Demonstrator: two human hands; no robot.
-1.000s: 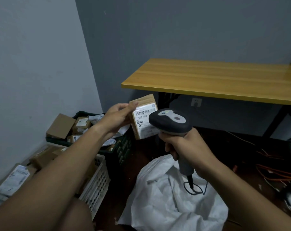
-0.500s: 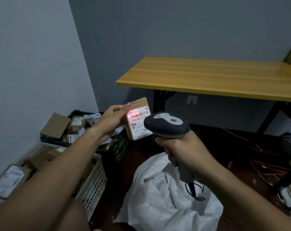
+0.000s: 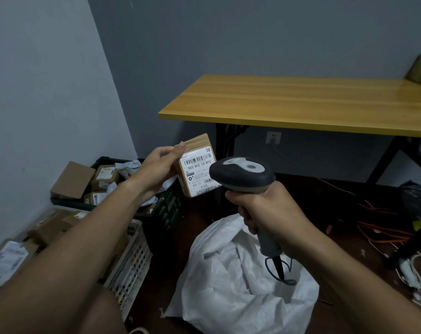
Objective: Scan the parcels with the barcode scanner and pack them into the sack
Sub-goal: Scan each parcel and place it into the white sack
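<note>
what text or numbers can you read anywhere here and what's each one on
"502-602-12-812": large print under the barcode on the white label of the parcel held by the left hand.
"602 12": smaller print lower on the same label.
The rest of that label, including its barcodes and small print: too small to read.
Labels on the parcels in the dark crate and the white basket: too blurred to read.
Barcode scanner in the right hand: no text visible.

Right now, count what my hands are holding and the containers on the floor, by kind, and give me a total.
Parcels held: 1, the labelled box in the left hand
Scanners held: 1, the barcode scanner in the right hand
Crates: 2, dark crate, white crate
Sacks: 1, white sack
Total: 5
</note>
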